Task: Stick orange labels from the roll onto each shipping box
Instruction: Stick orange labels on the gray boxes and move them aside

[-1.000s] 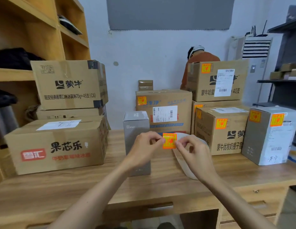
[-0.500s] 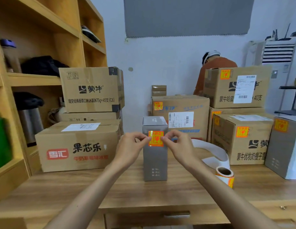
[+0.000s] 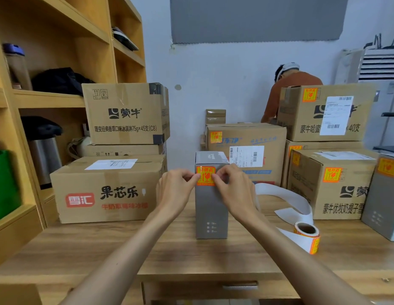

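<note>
**Head view.** A tall grey box (image 3: 210, 208) stands upright at the centre of the wooden surface (image 3: 103, 249). An orange label (image 3: 205, 176) lies against the top of its front face, just below the lid edge. The left hand (image 3: 176, 190) pinches the label's left edge between curled thumb and forefinger. The right hand (image 3: 233, 188) pinches its right edge in the same way. Both hands are thus clamped on the label, close together, with the label between them. Whether the label is fully stuck down cannot be told.

Right of the grey box, near the front of the surface, the label roll (image 3: 307, 236) stands on end with orange labels on its outer turn. A white backing strip (image 3: 286, 197) loops from it back toward the cartons.

At left sits a carton with a red logo (image 3: 108, 190), a white slip on its top. The rear centre carton (image 3: 246, 150), the right carton (image 3: 330, 183) and the upper right carton (image 3: 328, 111) each bear an orange label, as does a second grey box (image 3: 383, 194) at the right edge. A person in an orange top (image 3: 288, 89) bends behind the cartons. The wooden shelf unit (image 3: 59, 40) at left holds a steel flask (image 3: 44, 155).
</note>
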Demonstrator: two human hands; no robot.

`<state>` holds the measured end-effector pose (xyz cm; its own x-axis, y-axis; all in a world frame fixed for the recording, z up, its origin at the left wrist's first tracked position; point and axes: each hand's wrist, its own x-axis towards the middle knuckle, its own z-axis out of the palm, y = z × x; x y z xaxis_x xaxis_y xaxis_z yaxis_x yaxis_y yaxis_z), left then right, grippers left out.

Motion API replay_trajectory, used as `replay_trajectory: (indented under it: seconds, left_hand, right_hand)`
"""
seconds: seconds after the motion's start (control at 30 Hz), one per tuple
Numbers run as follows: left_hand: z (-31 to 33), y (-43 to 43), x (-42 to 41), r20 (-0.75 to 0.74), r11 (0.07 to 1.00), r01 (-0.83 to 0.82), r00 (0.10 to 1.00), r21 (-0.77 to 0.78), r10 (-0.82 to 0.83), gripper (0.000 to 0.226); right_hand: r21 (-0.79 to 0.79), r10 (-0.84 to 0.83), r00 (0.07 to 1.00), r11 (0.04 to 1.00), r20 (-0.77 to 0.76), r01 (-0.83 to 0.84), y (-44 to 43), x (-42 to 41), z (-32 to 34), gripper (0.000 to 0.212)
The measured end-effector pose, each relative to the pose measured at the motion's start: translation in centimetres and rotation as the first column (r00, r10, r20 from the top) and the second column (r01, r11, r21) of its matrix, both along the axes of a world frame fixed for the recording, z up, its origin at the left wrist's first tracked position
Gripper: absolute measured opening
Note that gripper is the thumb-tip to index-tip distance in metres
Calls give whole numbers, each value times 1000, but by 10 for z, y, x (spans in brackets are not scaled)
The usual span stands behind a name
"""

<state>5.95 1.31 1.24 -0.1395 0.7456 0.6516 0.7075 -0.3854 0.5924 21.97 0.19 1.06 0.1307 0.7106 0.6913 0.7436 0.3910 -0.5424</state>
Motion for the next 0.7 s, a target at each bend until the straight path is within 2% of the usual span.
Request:
replay_trajectory:
  seconds: [0.43,0.7]
  left_hand:
    - [-2,8,3,-49,999,-31,998,-7,30,29]
    - [0,10,2,-102,998,-60,993,3,60,28]
  right_hand:
    - [33,-37,999,999,24,36,7,0,-5,17]
    - [97,-146,977,986,156,132,8,5,0,28]
